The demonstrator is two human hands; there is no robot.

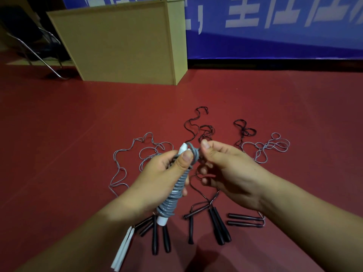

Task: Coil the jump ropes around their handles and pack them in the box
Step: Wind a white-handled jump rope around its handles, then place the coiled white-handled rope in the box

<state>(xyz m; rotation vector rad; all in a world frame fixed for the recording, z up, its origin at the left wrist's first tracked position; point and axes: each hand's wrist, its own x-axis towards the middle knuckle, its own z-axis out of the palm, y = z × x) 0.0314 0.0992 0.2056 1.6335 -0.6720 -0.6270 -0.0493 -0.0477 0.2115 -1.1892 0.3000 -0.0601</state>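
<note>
My left hand (165,173) grips a jump rope with white handles (172,195), its grey cord coiled tightly around them. Its thumb presses the cord near the top. My right hand (224,169) pinches the grey cord's end at the top of the bundle, where it forms a small loop. On the red floor below lie several uncoiled ropes: a white-handled pair (123,248), black handles (160,236), thicker black handles (220,226) and thin dark handles (245,220). Their grey (265,148) and black (204,130) cords trail away from me. No box for packing is identifiable.
A beige wooden cabinet (125,42) stands on the floor at the back left. A metal-legged chair (35,48) is at the far left. A blue banner with white characters (275,26) covers the back wall.
</note>
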